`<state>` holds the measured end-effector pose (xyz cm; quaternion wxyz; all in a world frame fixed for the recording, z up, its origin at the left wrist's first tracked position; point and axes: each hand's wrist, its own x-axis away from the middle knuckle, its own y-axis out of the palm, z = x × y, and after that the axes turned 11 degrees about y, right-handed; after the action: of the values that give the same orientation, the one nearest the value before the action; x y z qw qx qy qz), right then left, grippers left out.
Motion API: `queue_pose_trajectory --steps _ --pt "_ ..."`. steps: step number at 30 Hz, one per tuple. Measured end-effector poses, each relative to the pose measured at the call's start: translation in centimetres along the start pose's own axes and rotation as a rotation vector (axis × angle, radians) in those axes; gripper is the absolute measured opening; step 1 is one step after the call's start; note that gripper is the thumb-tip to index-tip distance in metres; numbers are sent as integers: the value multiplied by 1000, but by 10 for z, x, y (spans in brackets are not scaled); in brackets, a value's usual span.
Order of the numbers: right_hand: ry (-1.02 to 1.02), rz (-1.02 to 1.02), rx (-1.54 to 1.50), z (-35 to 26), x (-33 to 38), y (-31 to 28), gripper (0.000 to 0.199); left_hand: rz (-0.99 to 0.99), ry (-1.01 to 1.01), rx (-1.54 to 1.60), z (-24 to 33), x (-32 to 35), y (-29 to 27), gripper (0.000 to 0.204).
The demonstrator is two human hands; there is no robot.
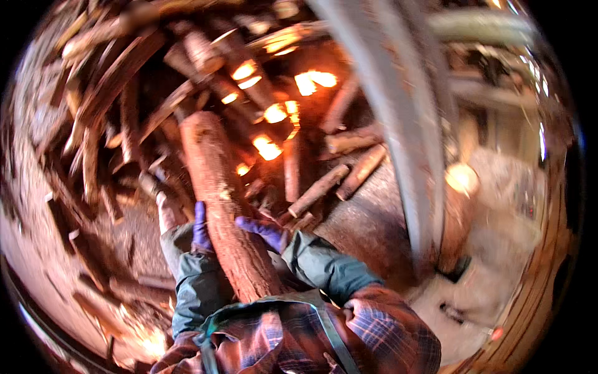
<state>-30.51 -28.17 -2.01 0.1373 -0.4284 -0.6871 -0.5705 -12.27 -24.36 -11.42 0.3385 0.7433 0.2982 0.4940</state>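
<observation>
A long, thick log [224, 193] with reddish-brown bark runs from against my body out toward the woodpile. My left hand [200, 229], in a purple glove, presses along the log's left side. On its right side lies my right hand [265, 232], gloved the same way, with fingers stretched along the bark. The log is gripped between the two hands, its near end close to my apron [274, 302]. Parts of both palms are hidden. Two short cut logs, a thinner piece [319, 190] and a stubbier piece [361, 172], lie on the ground beyond my right hand.
Loose logs [115, 81] are heaped at the far left and ahead, with glaring orange-white patches [268, 148] among them. A broad grey beam [398, 112] curves down on the right. Past it stands a log [458, 215] with a bright cut end. Split pieces [99, 315] litter the near left.
</observation>
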Motion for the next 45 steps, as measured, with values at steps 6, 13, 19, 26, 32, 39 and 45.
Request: queue_pose_trajectory --steps 6,13,19,26,32,39,45 --pt "-429 -20 171 -122 131 0 92 -414 -32 -50 -129 -20 169 72" --pt "-730 422 1088 -320 379 0 98 -756 356 -1306 -331 -30 303 48" --pt "-850 880 1621 -336 376 -161 103 -650 -96 -1424 -358 25 151 46" --pt "-765 899 1502 -303 384 -199 92 -122 -172 -1742 -307 62 22 36" --pt "-795 1040 1140 -301 404 -196 65 -95 -44 -1780 -250 45 36 44" --pt "-944 702 1214 -243 245 -61 33 164 102 -1496 -66 -21 64 38" --pt "-427 343 1079 -139 -14 -33 26 246 695 -1240 245 -77 83 35"
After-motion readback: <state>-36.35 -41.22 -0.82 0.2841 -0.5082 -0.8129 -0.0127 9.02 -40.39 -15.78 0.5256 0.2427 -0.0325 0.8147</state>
